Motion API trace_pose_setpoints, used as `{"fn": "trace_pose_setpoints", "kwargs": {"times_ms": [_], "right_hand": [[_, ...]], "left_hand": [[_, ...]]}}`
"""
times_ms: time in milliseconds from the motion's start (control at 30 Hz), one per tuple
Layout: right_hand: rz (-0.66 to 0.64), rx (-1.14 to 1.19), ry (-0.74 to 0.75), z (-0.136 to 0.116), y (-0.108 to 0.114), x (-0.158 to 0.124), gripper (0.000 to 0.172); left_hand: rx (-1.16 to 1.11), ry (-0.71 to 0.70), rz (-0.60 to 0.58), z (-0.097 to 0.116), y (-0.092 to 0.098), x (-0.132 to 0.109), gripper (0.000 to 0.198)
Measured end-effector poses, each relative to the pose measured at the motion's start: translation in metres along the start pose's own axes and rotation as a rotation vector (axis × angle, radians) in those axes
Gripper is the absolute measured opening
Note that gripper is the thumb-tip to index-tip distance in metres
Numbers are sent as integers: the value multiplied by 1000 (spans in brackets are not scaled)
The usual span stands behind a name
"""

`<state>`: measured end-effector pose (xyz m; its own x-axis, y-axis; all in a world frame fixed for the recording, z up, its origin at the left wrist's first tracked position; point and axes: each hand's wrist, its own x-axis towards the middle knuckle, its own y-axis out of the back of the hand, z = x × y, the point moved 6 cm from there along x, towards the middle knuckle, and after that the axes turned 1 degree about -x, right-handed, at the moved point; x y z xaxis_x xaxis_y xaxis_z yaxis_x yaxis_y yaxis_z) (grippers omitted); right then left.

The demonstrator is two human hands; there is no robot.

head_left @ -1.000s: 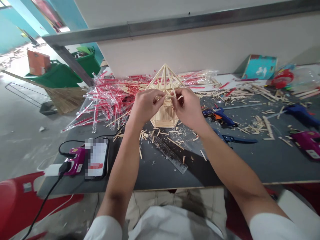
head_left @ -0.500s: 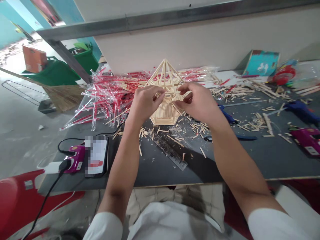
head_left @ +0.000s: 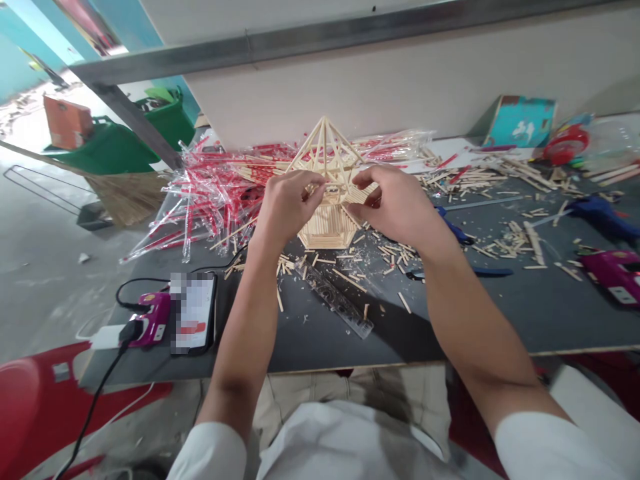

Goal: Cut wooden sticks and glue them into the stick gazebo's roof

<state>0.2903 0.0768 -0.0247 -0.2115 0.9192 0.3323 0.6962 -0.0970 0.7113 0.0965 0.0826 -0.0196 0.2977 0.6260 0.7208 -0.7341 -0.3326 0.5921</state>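
Note:
A small pavilion-like model of pale wooden sticks [head_left: 327, 230] stands upright on the dark table, with a pointed frame roof and a slatted base. My left hand [head_left: 291, 203] is at its left front, thumb and forefinger pinched close together below the roof. Whatever lies between those fingertips is too small to make out. At the model's right side is my right hand [head_left: 395, 200], fingers bent, with a gap between forefinger and thumb. The thumb tip overlaps the base's edge; I cannot tell whether it touches. A clear ruler [head_left: 340, 303] lies in front of the model.
Red-and-clear plastic wrappers [head_left: 210, 193] heap at the left. Cut stick pieces [head_left: 470, 180] litter the right, near blue glue guns [head_left: 603, 217]. A phone [head_left: 195, 313] and a purple power strip [head_left: 153, 320] lie front left. Another purple block [head_left: 613, 273] sits right.
The view has shifted very slightly. Both hands stay at the model in nearly the same poses, and the model stands as before.

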Motion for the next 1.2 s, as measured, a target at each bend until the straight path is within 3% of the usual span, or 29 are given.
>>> {"fn": "trace_pose_setpoints", "kwargs": {"times_ms": [1200], "right_hand": [[-16, -48, 9, -12, 1, -3, 29]], "left_hand": [[-12, -25, 3, 4, 1, 0, 14]]}}
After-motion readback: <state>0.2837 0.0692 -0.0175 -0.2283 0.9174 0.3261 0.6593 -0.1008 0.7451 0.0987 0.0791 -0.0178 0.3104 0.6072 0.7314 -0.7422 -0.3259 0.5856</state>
